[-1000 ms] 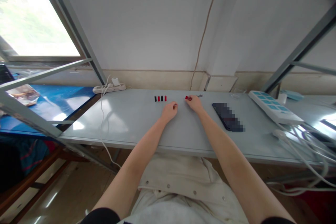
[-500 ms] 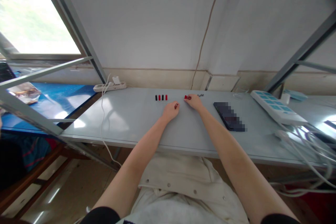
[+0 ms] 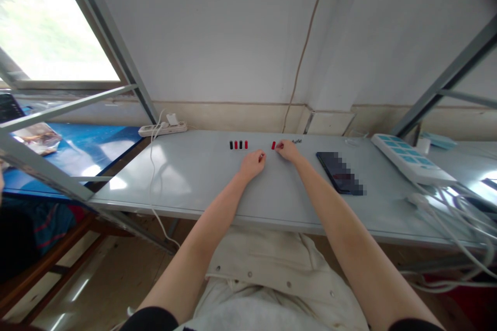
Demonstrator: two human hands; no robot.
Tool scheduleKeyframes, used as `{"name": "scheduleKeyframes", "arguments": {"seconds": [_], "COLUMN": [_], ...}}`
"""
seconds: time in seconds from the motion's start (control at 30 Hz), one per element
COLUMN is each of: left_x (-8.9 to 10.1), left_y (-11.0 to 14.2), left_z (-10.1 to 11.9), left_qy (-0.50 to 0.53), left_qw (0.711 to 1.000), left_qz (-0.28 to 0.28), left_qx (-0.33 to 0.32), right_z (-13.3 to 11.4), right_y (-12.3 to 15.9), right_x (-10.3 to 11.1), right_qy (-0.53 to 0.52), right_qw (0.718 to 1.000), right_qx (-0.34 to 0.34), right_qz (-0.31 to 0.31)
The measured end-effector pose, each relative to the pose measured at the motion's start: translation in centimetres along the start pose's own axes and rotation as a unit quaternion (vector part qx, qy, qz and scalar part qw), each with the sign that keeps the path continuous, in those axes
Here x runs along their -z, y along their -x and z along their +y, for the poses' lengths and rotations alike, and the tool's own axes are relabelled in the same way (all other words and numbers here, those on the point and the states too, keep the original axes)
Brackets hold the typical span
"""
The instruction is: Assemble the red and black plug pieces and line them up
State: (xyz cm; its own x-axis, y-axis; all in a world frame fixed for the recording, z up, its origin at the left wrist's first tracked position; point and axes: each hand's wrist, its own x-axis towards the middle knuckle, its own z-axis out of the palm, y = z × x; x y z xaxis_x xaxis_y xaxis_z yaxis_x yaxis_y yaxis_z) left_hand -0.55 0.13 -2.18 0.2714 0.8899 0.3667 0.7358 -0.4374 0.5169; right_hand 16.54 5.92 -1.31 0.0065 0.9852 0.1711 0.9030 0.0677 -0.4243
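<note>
A small red cylinder (image 3: 274,145) sits slightly slanted on the grey tabletop (image 3: 287,196). At its right edge are the pinched fingertips of my right hand (image 3: 286,150), which is closed on that side of it. My left hand (image 3: 252,164) rests on the table, curled into a loose fist; anything inside its fingers is too small to make out. Beyond the left hand stands a short row of alternating pieces, among them a black cylinder (image 3: 231,145) and another red cylinder (image 3: 246,144). Some tiny dark bits (image 3: 297,140) lie just behind my right hand.
A dark phone (image 3: 336,170), partly pixelated, lies right of my right forearm. Farther right is a large white power strip (image 3: 411,160) with cables. Another power strip (image 3: 163,128) stands at the back left, its white cord (image 3: 152,176) crossing the table. Metal frame posts flank both sides.
My right fingertips have shifted slightly right, so the red cylinder they partly covered now shows almost whole. My left hand stays where it was.
</note>
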Motion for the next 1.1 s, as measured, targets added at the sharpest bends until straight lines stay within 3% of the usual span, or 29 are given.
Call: {"name": "scheduleKeyframes", "arguments": {"seconds": [0.13,0.27,0.47,0.6,0.73,0.9,1.1], "left_x": [0.6,1.2,1.5,1.2,1.0,1.0,0.5], "left_y": [0.1,0.0,-0.2,-0.3,-0.5,-0.8,-1.3], "left_z": [0.2,0.3,0.0,-0.3,-0.7,-1.2,-1.2], "left_qy": [-0.056,-0.105,-0.119,-0.119,-0.114,-0.072,0.109], "left_qw": [0.998,0.991,0.982,0.980,0.980,0.985,0.985], "left_qz": [-0.005,0.032,0.072,0.066,0.060,0.095,0.135], "left_qx": [0.010,0.072,0.131,0.146,0.151,0.129,-0.015], "right_z": [-0.1,0.0,-1.6,-3.1,-3.4,-3.6,-4.1], "right_y": [-0.1,0.4,4.1,5.9,5.9,5.9,6.2], "right_x": [-0.1,0.0,0.4,0.6,0.8,0.2,-0.5], "right_qy": [0.004,0.034,0.018,-0.029,-0.013,-0.003,0.004], "right_qw": [1.000,0.998,0.990,0.992,0.989,0.987,0.992], "right_qx": [-0.011,-0.047,-0.070,0.022,0.074,0.098,0.085], "right_qz": [0.009,0.035,0.120,0.123,0.130,0.130,0.091]}}
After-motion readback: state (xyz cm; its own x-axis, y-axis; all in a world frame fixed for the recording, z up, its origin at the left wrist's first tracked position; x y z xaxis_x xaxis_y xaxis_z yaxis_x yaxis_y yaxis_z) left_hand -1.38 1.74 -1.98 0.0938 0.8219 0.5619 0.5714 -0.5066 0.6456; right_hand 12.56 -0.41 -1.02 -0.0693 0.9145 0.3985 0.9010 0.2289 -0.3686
